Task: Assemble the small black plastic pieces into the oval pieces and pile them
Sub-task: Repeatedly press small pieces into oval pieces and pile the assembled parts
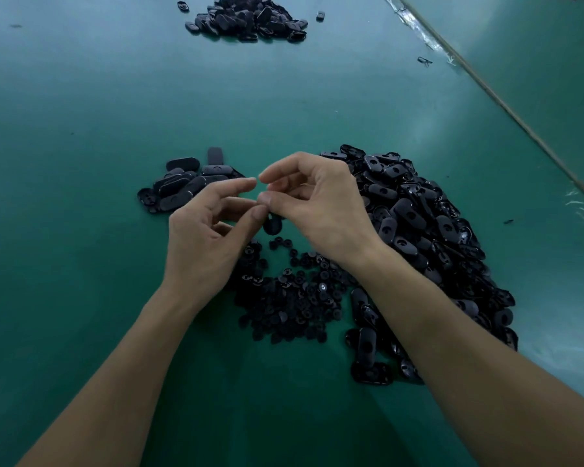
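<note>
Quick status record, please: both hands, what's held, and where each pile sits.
left hand: pinching a black piece
right hand: pinching the same piece
small round pieces: heap beneath the hands
oval pieces: large heap, right side
near-left pile: small, ovals
far pile: far end of green table

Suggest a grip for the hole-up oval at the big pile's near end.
Pinch the oval across its long sides, from above. It lies flat, long axis pointing away, near end on another oval; bare table on its left leaves room for a finger.
</note>
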A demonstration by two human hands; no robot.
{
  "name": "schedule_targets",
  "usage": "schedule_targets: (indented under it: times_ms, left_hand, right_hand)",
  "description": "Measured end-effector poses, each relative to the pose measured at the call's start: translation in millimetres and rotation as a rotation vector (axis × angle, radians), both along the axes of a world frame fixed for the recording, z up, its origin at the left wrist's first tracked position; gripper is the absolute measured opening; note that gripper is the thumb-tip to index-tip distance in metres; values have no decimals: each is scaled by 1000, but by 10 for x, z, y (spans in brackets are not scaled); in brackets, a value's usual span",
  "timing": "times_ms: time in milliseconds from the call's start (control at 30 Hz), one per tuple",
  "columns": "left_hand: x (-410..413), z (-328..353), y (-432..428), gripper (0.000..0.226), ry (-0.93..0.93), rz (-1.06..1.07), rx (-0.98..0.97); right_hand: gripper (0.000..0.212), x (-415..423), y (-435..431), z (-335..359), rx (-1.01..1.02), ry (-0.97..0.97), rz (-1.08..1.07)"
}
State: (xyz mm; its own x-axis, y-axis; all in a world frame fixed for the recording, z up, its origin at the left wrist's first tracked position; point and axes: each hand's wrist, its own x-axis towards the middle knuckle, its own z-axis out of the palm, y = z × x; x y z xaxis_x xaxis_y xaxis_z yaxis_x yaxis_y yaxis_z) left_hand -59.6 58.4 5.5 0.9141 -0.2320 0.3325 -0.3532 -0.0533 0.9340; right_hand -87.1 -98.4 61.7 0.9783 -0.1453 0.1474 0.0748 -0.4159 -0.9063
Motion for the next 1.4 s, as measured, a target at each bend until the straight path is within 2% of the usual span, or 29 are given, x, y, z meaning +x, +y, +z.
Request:
schedule_targets:
  times_ms: [200,400,533,833,933,1033,1100,1167,1200,1300,1400]
  left_hand:
    - [7,-17,-30,24,89,-39,-103]
    - [53,-25,17,16,100,32,-194]
    - [40,-18,10,12,142,15,-242]
    - [47,-30,28,9,177,-25,-203]
    - [51,-34,26,8,181,-23,-213]
    - [57,-33,18,9,186,32,-253]
    - [59,-28,10,11,184,60,-268]
    - [58,-22,4,12,179,70,-268]
    - [56,-19,1,12,179,70,-267]
    - [53,-16,-4,13,178,71,-262]
    - [51,-22,-7,13,176,73,-261]
  right_hand:
    - [15,-18,-8,-45,61,55,11]
    - [11,-52,-26,-82,-71,208,113]
    - [8,-54,-19,-94,-69,171,118]
    - [14,-43,2,-76,-93,100,37]
    - [7,-33,-12,-97,-79,123,18]
    - [21,-33,-62,-115,-205,215,74]
    - [32,-51,-76,-129,-427,304,180]
    - [34,-82,-59,-145,-629,359,242]
    - [30,-91,-46,-152,-664,367,248]
    - [12,-95,-24,-169,-604,371,232]
    - [12,-88,-30,-181,-582,384,218]
